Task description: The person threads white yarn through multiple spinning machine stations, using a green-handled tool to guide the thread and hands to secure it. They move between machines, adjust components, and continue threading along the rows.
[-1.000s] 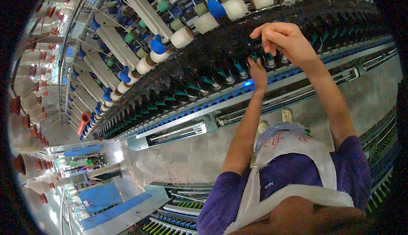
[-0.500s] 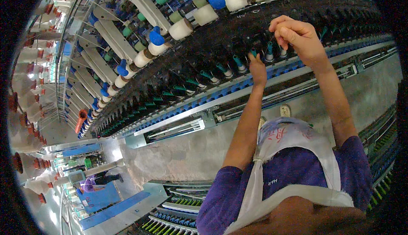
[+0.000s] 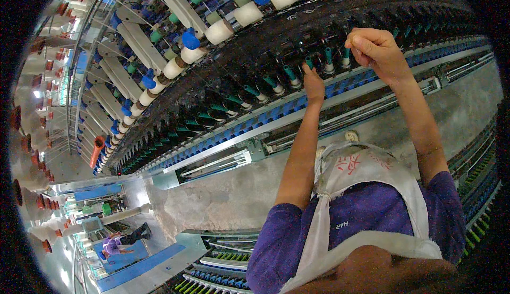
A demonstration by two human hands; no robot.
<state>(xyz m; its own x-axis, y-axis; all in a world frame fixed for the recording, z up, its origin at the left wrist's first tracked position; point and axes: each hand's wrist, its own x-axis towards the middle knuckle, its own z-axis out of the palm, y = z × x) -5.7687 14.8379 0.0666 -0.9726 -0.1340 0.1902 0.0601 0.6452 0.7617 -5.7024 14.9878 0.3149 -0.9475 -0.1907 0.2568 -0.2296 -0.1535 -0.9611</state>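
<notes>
My left hand (image 3: 313, 85) is closed at the top of a teal bobbin (image 3: 309, 61) in the spindle row of a spinning frame. Its fingertips are partly hidden by the hand itself. To the right, my right hand (image 3: 376, 52) is raised beside the row, thumb and fingers pressed together. Any thread between them is too fine to see. Just left of it, another teal bobbin (image 3: 329, 57) stands upright with white yarn at its base. More teal bobbins (image 3: 289, 75) continue along the row to the left.
White rollers (image 3: 219, 32) and blue caps (image 3: 190, 39) line the machine above the spindles. A metal rail (image 3: 223, 148) runs below them. Behind me stands another frame with green bobbins (image 3: 194, 284). A person (image 3: 112, 245) is at the far left, beyond the grey floor (image 3: 212, 203).
The view has shifted slightly. My right hand has drawn its fingers into a tighter pinch and moved a little right and closer to me. My left hand stays at the same bobbin.
</notes>
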